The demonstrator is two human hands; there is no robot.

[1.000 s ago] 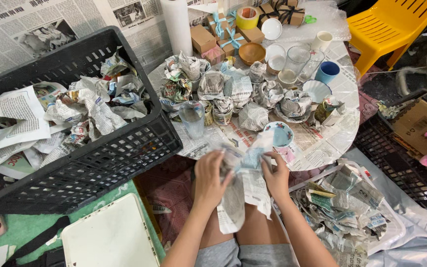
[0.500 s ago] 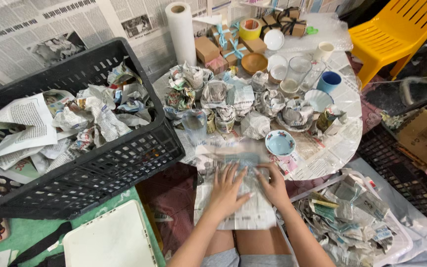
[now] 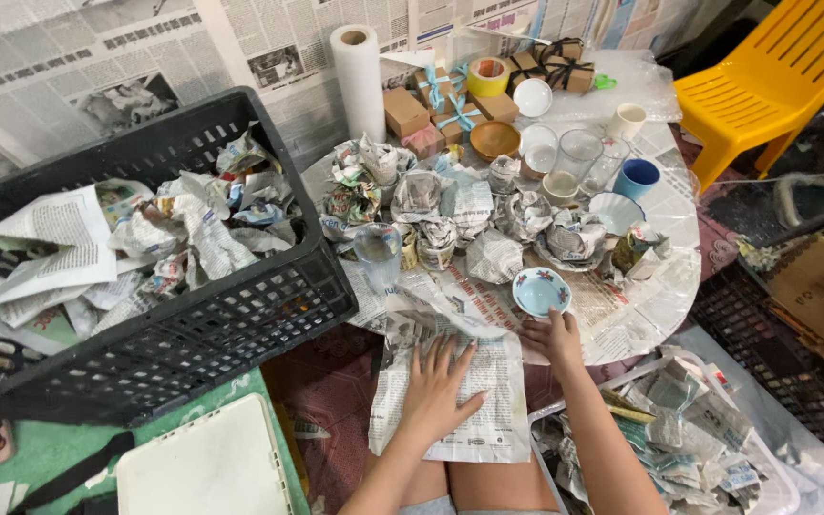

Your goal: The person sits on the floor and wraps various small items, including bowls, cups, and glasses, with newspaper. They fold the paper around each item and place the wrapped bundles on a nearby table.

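Clearly, from the head camera, the left hand (image 3: 439,380) lies flat with fingers spread on a sheet of newspaper (image 3: 450,405) draped over the person's lap, pressing it down so that it stays smooth and open. The right hand (image 3: 555,336) rests at the sheet's far right corner, fingers loosely curled against the paper's edge and just near of a small blue-and-white bowl (image 3: 540,289); whether it pinches the paper cannot be told. The bowl sits upright on the near edge of the round table (image 3: 665,286), close to the sheet and within easy reach.

Farther across the table, several lumps wrapped in crumpled newspaper (image 3: 431,205) are clustered together, with a clear drinking glass (image 3: 378,256) standing at their near left. Unwrapped pieces stand at the far right: a blue cup (image 3: 636,178), a wooden bowl (image 3: 494,139) and tall clear glasses (image 3: 579,157). A paper towel roll (image 3: 359,81) stands upright at the far side beside small ribboned gift boxes (image 3: 431,107).

To the left, a black plastic crate (image 3: 193,334) holds more crumpled paper bundles. A yellow plastic chair (image 3: 765,86) stands at the far right.
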